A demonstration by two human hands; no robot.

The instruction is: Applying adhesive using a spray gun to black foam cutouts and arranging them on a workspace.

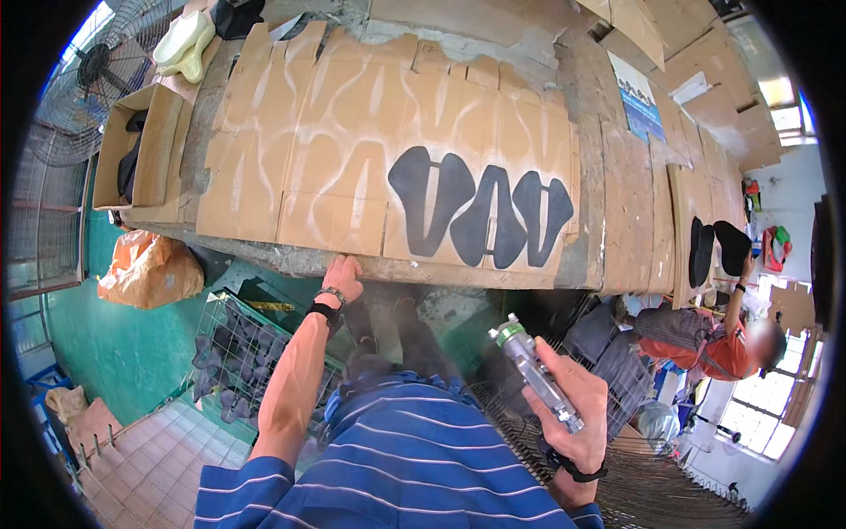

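My right hand [573, 401] is closed around a metal spray gun [538, 375] with a green ring near its nozzle end, held in front of my body at the right. At the table's near edge [295, 260], my left hand [342, 279] rests with its fingers bent together over the rim. Three flat black saddle-shaped pads, a left pad [412, 189], a middle pad [505, 231] and a right pad [555, 216], lie side by side on a cardboard sheet [339, 167]. Pale spray outlines of similar shapes mark the cardboard.
An open carton [159, 159] with black pieces and a cream saddle-shaped form [183, 44] stand at the left, by a fan [92, 66]. Below are an orange sack [150, 269] and a wire basket [251, 309] of black pieces. At right, a person [705, 344] touches a black pad [732, 247].
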